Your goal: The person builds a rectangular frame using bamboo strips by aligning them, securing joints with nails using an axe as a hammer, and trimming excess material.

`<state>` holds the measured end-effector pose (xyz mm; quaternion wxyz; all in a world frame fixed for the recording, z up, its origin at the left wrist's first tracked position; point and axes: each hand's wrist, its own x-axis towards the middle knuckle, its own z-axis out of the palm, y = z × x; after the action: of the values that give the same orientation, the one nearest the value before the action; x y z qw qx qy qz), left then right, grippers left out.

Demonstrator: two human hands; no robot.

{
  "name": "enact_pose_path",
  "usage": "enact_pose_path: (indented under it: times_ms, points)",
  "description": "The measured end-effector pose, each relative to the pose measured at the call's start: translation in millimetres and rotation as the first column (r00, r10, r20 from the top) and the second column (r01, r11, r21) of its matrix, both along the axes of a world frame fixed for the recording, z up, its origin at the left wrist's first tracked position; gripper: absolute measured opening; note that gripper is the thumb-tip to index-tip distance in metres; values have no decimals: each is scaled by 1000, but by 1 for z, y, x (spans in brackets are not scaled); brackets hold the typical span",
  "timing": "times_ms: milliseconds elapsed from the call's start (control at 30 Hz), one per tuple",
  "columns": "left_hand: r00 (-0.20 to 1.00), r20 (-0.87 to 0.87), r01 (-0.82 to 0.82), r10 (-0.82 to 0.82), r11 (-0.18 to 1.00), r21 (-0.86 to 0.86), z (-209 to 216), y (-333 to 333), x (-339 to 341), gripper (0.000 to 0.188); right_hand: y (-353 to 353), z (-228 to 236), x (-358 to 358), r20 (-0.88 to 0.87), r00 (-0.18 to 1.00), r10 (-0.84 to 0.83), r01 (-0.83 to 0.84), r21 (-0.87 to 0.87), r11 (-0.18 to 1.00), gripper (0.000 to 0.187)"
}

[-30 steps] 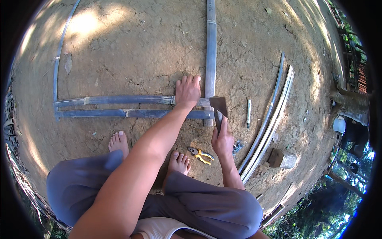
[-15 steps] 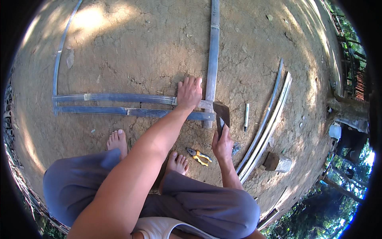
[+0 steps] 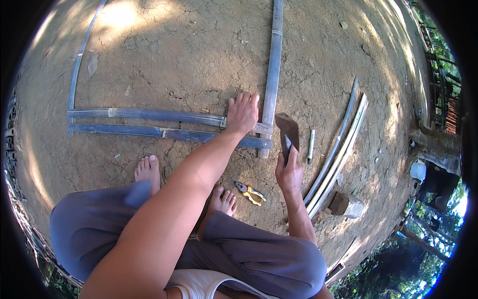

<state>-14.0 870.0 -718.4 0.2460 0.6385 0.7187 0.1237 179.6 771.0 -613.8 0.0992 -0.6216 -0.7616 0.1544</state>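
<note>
My left hand [image 3: 242,113] lies with fingers stretched over the upper bamboo slat [image 3: 164,115], close to where it meets an upright bamboo slat [image 3: 273,74]. Parallel below runs a lower bamboo slat [image 3: 209,137], its right end lying over the upright slat's foot. In my right hand [image 3: 289,173] is a wide-bladed knife [image 3: 289,128] with a dark, rusty-looking blade; most of its handle is hidden in my fist. The blade is held just right of the slats' corner, apart from it. A thin bamboo slat [image 3: 77,74] meets the pair's left ends.
Yellow-and-black pliers [image 3: 250,193] lie by my right foot [image 3: 222,201]. Right of the knife are a marker pen [image 3: 310,146] and several long bamboo strips [image 3: 342,149]. A block [image 3: 347,205] sits beyond them on the cracked earth; a tree trunk [image 3: 435,141] stands farther right.
My right hand has moved up and right, taking the knife away from the slats' corner. My left hand stays on the upper slat. The whole view has turned slightly.
</note>
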Motion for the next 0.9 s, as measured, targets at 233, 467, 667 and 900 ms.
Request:
enact_pose_path:
  times_ms: [233, 467, 667, 900]
  points:
    - [999, 42, 14, -16, 999, 33, 7, 4, 2, 30, -25, -27, 32, 12, 974, 226, -221, 260, 940, 57]
    - [1000, 26, -7, 4, 996, 84, -4, -9, 0, 27, -40, -11, 41, 17, 987, 158, -158, 6, 987, 54]
    - [999, 45, -8, 4, 996, 90, 2, 2, 2, 26, -27, 3, 16, -97, 987, 125, -101, 220, 970, 48]
    - [1000, -8, -24, 24, 998, 58, -2, -2, -5, 26, 2, 24, -10, -163, 975, 149, -146, 30, 989, 46]
